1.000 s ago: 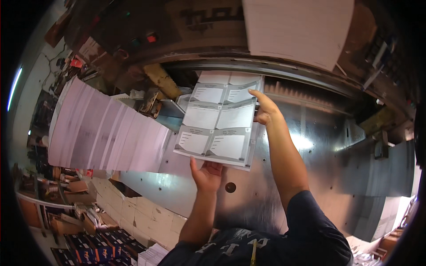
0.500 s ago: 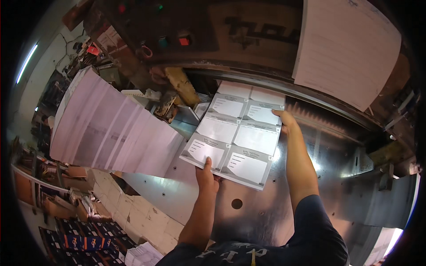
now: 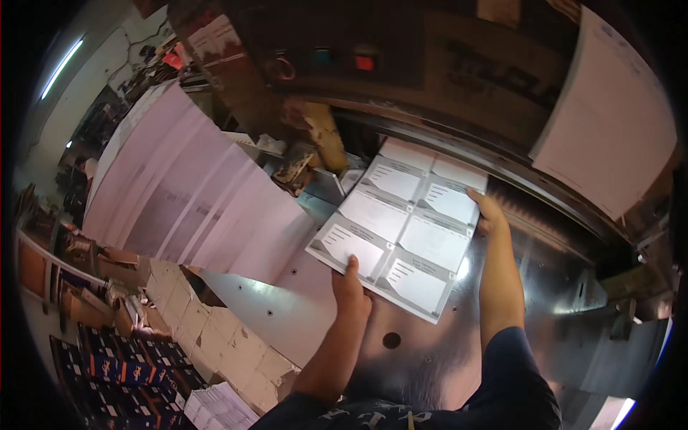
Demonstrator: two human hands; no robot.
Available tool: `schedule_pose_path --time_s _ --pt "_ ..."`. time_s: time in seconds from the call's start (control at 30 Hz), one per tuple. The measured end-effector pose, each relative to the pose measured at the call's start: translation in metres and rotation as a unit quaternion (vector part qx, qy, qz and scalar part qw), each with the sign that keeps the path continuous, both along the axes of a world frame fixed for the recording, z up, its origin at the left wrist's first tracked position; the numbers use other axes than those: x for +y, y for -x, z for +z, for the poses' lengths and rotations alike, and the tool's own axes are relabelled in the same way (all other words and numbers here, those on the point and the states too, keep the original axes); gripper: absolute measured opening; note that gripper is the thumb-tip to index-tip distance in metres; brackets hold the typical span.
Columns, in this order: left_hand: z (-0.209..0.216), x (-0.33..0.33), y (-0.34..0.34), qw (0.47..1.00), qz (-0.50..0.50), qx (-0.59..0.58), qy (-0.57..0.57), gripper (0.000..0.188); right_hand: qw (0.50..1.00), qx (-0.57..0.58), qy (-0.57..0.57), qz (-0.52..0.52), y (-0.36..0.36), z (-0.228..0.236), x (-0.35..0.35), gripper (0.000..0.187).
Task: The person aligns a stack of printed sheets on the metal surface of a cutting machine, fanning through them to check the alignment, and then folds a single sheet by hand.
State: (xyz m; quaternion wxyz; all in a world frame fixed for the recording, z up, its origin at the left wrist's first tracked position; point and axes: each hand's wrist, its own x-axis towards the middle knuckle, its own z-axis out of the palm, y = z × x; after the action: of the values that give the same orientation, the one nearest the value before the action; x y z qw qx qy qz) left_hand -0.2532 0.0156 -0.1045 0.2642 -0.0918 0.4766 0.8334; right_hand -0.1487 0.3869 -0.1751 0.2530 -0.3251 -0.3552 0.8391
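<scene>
Printed sheets (image 3: 400, 228) held, boxes (image 3: 134, 373), contents hidden

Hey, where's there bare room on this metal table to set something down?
The metal table shows bare between the printed sheets and your shirt, around the dark round hole, and right of your right forearm. A smaller patch lies between the large paper stack and your left hand. It's crowded back left, by the yellow block.

Tube light (image 3: 62, 69): glowed white, slanting at the upper left.
Wall (image 3: 104, 59): was pale, beside the light.
Floor (image 3: 215, 330): was pale, tiled and chipped, at the lower left.
Shelving (image 3: 48, 276): stood at the far left, dim and crowded.
</scene>
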Motion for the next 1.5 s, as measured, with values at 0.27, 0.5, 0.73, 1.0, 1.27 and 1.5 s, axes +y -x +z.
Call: schedule_pose_path --time_s 0.27,0.5,0.73,1.0,1.27,1.5 --pt "-0.014 0.001 0.000 0.998 0.009 -0.013 -0.054 0.054 0.994 -0.104 0.015 0.042 0.017 0.021 0.018 0.041" --pt "-0.021 0.004 -0.001 0.997 0.051 0.007 -0.065 0.056 0.996 -0.037 0.063 0.059 0.007 0.011 0.036 0.041" --pt "-0.022 0.004 -0.003 0.991 0.067 -0.038 -0.113 0.054 0.979 -0.083 -0.166 -0.082 0.036 0.028 0.044 0.044" --pt "-0.031 0.001 0.003 0.991 0.069 -0.010 -0.114 0.054 0.918 -0.126 -0.317 -0.202 0.062 0.046 0.055 0.044" --pt "-0.030 0.008 -0.003 0.990 0.120 0.006 -0.069 0.049 0.930 -0.116 -0.239 -0.255 -0.001 0.004 0.033 0.047" --pt "-0.003 0.011 0.002 0.995 0.101 -0.012 0.019 0.052 0.977 0.070 -0.192 -0.057 0.012 0.021 -0.026 0.063"
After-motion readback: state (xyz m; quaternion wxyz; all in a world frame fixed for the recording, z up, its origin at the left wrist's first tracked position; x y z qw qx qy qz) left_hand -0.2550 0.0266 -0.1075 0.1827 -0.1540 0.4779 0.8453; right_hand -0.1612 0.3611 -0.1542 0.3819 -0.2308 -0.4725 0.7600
